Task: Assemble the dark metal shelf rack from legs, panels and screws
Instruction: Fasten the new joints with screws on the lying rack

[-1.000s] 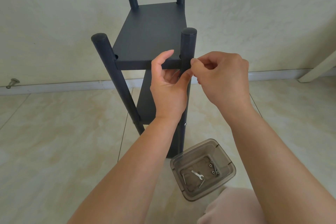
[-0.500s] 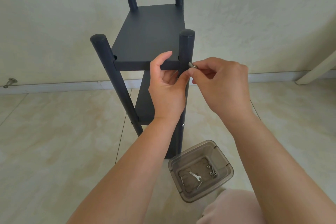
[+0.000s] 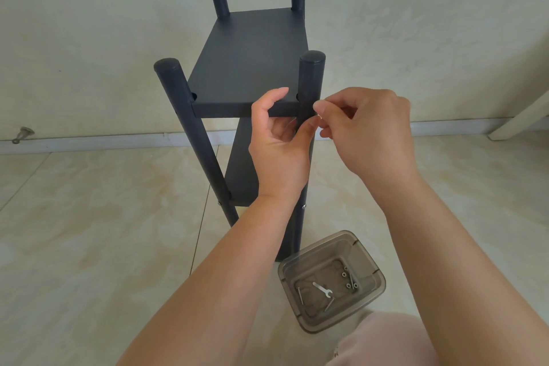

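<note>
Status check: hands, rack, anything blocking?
Left hand grips top panel at near right leg. Right hand pinches screw against that leg. Nothing blocking; spare hardware in bin.

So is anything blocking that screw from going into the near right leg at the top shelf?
Nothing visible does. The right hand pinches the screw right at the near right leg, level with the top panel. The left hand holds the panel edge beside it.
</note>
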